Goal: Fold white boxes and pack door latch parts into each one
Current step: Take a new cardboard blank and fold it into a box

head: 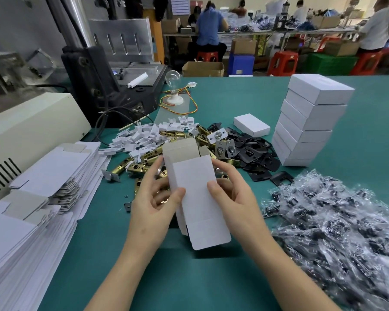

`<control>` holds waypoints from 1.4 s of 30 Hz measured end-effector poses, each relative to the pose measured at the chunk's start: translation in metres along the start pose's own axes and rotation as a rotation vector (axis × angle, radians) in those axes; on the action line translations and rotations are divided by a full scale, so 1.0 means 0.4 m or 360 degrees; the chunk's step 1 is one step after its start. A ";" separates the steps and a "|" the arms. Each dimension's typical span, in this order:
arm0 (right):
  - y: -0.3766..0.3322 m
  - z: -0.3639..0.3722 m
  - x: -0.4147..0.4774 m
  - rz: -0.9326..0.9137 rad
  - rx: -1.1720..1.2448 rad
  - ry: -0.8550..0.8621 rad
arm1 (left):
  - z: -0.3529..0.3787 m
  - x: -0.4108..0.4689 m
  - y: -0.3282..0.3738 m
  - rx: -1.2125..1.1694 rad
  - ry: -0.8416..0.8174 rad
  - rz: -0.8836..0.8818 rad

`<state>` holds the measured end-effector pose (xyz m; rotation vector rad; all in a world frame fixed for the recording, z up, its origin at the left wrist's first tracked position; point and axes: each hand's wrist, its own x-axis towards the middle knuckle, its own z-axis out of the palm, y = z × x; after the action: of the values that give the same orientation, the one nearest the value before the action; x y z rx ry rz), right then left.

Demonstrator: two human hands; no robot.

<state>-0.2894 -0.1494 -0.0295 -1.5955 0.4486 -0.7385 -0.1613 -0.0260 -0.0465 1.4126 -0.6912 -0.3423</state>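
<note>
I hold a partly opened white box [195, 194] upright above the green table [234, 99], both end flaps open. My left hand [155, 198] grips its left side with the thumb on the front face. My right hand [231, 194] grips the right side, thumb on the front as well. Behind the box lies a heap of brass door latches [144, 156], silver faceplates [225, 147] and black strike plates [254, 151]. Small white card inserts [144, 135] are piled at the back left of the heap.
Flat unfolded box blanks [38, 194] are stacked at the left. A tall stack of folded white boxes [310, 122] stands at the right, one single box [252, 125] beside it. Clear bags of black parts [337, 223] cover the near right. Machines [103, 81] and a bulb [172, 77] sit behind.
</note>
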 end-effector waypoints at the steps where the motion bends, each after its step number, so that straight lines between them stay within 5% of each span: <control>1: -0.002 0.001 -0.001 -0.0019 -0.0023 -0.0036 | 0.000 -0.001 0.001 -0.0010 -0.0021 0.0008; 16: -0.003 -0.011 0.005 -0.0060 -0.0099 -0.0110 | -0.005 -0.014 0.008 -0.0032 -0.0217 0.0046; 42: 0.014 -0.008 0.009 0.0095 -0.0041 -0.0168 | -0.011 -0.002 0.001 0.0199 -0.0090 0.0068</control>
<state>-0.2883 -0.1551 -0.0341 -1.6298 0.4282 -0.6026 -0.1591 -0.0221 -0.0463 1.5087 -0.7994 -0.3106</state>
